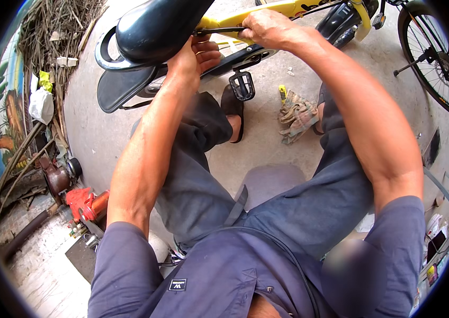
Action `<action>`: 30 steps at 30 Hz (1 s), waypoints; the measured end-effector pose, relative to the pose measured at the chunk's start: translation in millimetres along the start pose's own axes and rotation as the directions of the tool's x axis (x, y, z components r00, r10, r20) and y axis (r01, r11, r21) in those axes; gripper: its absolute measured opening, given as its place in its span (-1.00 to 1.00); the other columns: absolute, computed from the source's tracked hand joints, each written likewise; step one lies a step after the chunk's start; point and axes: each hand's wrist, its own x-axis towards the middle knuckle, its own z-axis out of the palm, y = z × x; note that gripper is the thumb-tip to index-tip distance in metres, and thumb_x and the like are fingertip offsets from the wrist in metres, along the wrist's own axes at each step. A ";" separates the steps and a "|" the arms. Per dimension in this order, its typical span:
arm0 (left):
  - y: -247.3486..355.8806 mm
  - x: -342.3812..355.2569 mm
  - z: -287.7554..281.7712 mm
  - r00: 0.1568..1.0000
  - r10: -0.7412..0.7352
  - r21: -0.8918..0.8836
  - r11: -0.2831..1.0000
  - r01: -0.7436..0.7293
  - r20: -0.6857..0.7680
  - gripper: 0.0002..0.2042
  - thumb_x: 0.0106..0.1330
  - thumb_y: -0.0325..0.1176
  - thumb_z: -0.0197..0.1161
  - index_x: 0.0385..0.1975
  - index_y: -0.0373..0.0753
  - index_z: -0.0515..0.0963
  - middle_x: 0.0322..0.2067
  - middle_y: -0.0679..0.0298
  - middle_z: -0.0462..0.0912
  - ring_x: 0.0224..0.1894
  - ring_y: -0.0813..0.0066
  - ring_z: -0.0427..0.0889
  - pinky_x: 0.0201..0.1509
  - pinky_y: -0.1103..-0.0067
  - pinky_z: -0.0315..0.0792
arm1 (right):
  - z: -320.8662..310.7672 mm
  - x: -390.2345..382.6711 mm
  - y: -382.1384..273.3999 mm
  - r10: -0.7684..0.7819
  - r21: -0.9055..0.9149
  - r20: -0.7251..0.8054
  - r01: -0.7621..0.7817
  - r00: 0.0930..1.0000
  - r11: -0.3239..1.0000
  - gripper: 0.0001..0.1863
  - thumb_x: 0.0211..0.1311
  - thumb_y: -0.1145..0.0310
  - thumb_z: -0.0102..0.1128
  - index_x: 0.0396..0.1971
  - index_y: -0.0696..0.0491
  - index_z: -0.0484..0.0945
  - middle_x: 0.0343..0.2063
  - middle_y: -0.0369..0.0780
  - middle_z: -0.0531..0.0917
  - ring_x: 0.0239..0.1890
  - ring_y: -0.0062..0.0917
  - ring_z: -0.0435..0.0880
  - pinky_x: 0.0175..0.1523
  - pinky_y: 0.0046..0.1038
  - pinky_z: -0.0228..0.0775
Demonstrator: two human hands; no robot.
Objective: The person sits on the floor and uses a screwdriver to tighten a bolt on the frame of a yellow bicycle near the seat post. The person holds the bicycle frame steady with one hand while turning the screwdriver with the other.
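Under the black saddle (155,32) of a bike with a yellow frame (283,11), both my hands are raised. My right hand (268,27) is closed round one end of a slim dark tool, perhaps a wrench (225,31), lying level along the frame. At the tool's other end, close below the saddle, is my left hand (195,59). Its fingers are stretched out and slightly apart; the saddle hides part of the thumb side, and I cannot tell whether it touches the tool. A black pedal (242,86) hangs below the frame.
Work gloves (297,115) and a yellow-and-black object (283,93) lie on the concrete between my feet. A spoked wheel (436,61) stands at the far right. Along the left are dry sticks (55,32), a white bag (41,105) and a red-and-orange tool (84,204).
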 end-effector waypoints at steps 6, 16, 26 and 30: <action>1.0 -1.2 4.5 0.998 0.033 0.038 0.999 -0.031 -0.045 -0.51 0.48 -0.03 -0.32 -0.09 -0.35 0.42 -0.31 0.14 0.58 -0.34 0.38 0.61 -0.23 0.50 0.56 | 27.9 0.5 3.0 -0.035 0.062 -0.060 0.039 0.998 0.997 -0.67 0.24 0.15 0.08 -0.24 0.10 0.64 -0.33 0.00 0.65 -0.19 -0.17 0.62 -0.05 -0.24 0.42; -0.5 -1.8 -3.5 0.994 0.084 0.103 0.992 -0.076 -0.070 -0.55 0.48 -0.08 -0.28 -0.09 -0.37 0.41 -0.33 0.14 0.58 -0.37 0.40 0.61 -0.24 0.51 0.56 | 49.4 12.8 -5.3 0.034 0.199 -0.071 -0.019 0.997 0.980 -0.55 0.28 0.05 0.01 -0.22 0.18 0.60 -0.26 0.05 0.62 -0.07 -0.14 0.57 0.05 -0.24 0.35; 1.7 -4.7 -10.2 0.987 0.130 0.140 0.983 -0.116 -0.091 -0.62 0.43 -0.10 -0.15 -0.16 -0.34 0.44 -0.42 0.21 0.58 -0.44 0.48 0.63 -0.34 0.59 0.56 | 69.7 26.6 -18.4 -0.033 0.327 0.105 -0.004 0.994 0.945 -0.59 0.27 0.05 0.04 -0.12 0.05 0.61 -0.18 -0.02 0.62 -0.04 -0.22 0.57 0.07 -0.29 0.34; 1.3 -2.2 -12.8 0.989 0.135 0.136 0.983 -0.125 -0.063 -0.63 0.42 -0.10 -0.10 -0.16 -0.33 0.44 -0.41 0.22 0.59 -0.44 0.47 0.63 -0.34 0.59 0.56 | 82.2 28.4 -18.3 -0.064 0.395 0.048 0.040 0.997 0.918 -0.59 0.31 0.07 0.00 -0.13 0.10 0.60 -0.37 0.00 0.63 -0.23 -0.21 0.61 -0.06 -0.28 0.37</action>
